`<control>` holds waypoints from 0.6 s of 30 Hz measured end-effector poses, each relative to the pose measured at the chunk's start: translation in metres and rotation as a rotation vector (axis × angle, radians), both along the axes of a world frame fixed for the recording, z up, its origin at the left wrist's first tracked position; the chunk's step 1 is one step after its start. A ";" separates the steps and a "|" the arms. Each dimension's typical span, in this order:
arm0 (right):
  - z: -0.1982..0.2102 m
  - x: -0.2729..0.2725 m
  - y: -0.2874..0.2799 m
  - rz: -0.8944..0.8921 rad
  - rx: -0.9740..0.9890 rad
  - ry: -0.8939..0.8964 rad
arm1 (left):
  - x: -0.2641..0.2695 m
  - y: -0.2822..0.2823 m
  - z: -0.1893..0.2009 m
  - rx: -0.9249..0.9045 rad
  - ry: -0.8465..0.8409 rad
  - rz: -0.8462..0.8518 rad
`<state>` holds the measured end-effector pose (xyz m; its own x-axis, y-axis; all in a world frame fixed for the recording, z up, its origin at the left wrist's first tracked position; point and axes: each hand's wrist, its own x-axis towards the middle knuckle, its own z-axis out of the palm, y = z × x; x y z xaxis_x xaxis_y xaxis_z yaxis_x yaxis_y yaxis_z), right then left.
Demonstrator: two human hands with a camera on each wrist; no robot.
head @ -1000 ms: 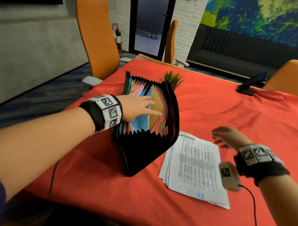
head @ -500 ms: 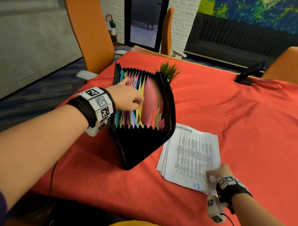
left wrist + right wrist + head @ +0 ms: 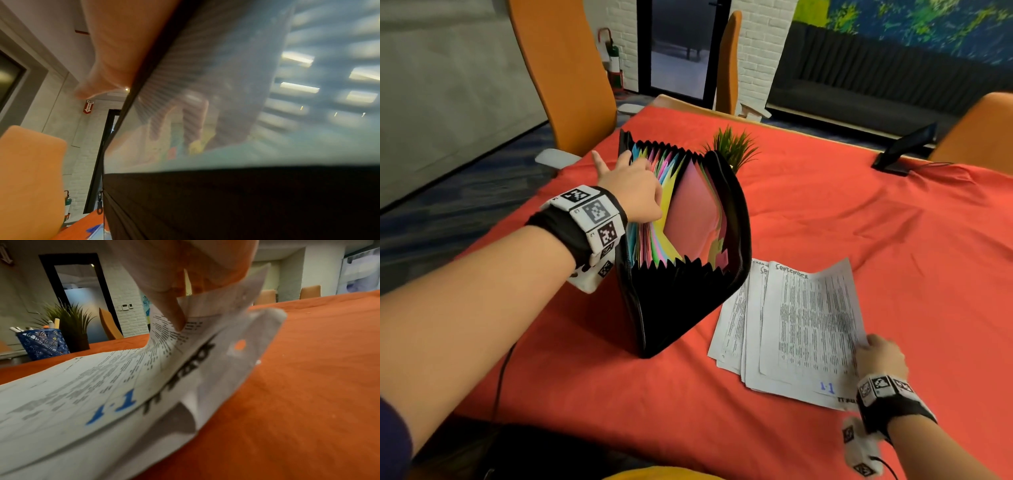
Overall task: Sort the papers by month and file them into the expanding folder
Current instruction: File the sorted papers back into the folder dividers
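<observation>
Filing, mid-step.
Left hand point(image 3: 635, 186) fingers tucked among expanding folder point(image 3: 688, 274) dividers; right hand point(image 3: 881, 356) pinching top paper point(image 3: 811, 318) corner.

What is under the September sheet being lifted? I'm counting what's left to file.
Under the September sheet, lifted at its near corner by the right hand, lie more printed sheets; one shows blue "1.1". How many, and most months, stay covered.
</observation>
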<state>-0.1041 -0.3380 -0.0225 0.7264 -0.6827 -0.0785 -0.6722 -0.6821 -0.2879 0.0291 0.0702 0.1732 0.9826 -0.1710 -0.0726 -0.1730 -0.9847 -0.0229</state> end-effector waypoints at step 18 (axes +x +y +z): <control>-0.006 -0.017 0.002 0.198 -0.048 -0.084 | 0.003 -0.004 -0.001 0.049 0.013 0.003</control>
<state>-0.1210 -0.3365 -0.0284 0.8494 -0.5275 0.0172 -0.4986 -0.8127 -0.3015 0.0322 0.0661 0.1719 0.9821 -0.1634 -0.0940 -0.1702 -0.9830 -0.0692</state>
